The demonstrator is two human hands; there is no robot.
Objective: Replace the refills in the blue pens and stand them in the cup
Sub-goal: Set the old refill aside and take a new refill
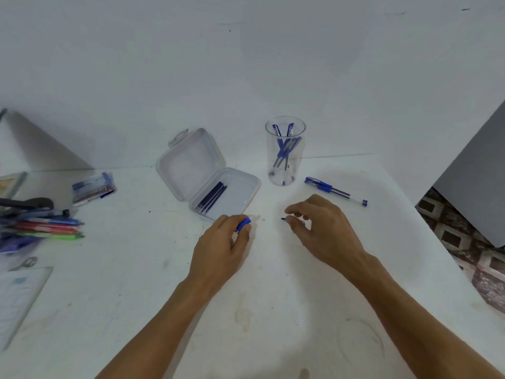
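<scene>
From the head camera, the left hand [218, 242] is curled around a blue pen piece [243, 224], its blue grip showing between thumb and fingers, with the clear end blurred. At three o'clock from it, the right hand [319, 225] pinches a small blue part [283, 219] at its fingertips; what the part is cannot be told. The clear cup [285, 151] stands at twelve o'clock from the right hand and holds several blue pens [284, 149] leaning inside. At nine o'clock from the cup an open clear box [246, 187] holds dark refills [211, 196]. One blue pen [334, 190] lies on the white table [273, 310] at four o'clock from the cup. Coloured pens [46, 228] lie at the table's nine o'clock edge
</scene>
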